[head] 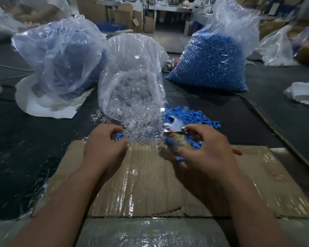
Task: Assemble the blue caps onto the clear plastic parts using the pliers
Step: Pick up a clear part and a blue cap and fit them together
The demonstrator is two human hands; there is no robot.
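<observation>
Far left: a big plastic bag (59, 57) with dim bluish contents is sitting on a white sheet (43, 111) on the dark table (21, 148). The contents are too blurred to identify.

Centre-left: the left hand (103, 145) is hovering over the far edge of the taped cardboard sheet (150, 184). Its fingers are curling, with thumb and forefinger close together at the edge of the spilled clear plastic parts (137, 127). Cannot tell whether it is pinching a part or holding nothing.

Centre: an open clear bag (132, 68) is standing behind the hands. The clear plastic parts are spilling from its mouth onto the table and reaching the cardboard's far edge.

Centre-right: the right hand (205, 150) is gripping the pliers (173, 133), with its fingers wrapping the handles. The silver head is pointing left toward the other hand and is motion-blurred, so the jaws cannot be read. A red tip (238, 152) is showing past the hand's right side, over the cardboard. The two hands are apart, with clear parts lying between them.

Right: a loose pile of blue caps (191, 116) is lying on the table just beyond the right hand, touching the heap of clear parts. Behind it a full bag of caps (212, 65) is leaning.

Far right: a white cloth (303, 93) is lying on the table.
</observation>
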